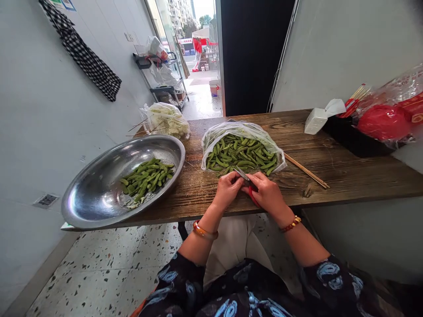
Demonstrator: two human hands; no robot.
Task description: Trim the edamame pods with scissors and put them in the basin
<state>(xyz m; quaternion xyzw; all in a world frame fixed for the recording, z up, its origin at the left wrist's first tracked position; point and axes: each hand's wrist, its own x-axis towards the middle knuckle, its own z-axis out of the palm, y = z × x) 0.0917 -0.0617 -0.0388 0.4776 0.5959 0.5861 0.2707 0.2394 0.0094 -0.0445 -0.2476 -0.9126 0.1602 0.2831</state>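
My right hand is closed around a pair of scissors with red handles. Its metal blades point up and left, towards my left hand. The left fingers are pinched together by the blades; whatever they hold is hidden. Just beyond both hands, a white plastic bag lies with its mouth towards me, full of green soybean pods. To the left, a big steel basin holds a smaller heap of green pods, with some pale bits beside them.
A bag of pale vegetable pieces sits behind the basin on the wooden table. Chopsticks lie right of the pods. A white tissue pack and a black tray with red packages are at the right. The basin overhangs the front edge.
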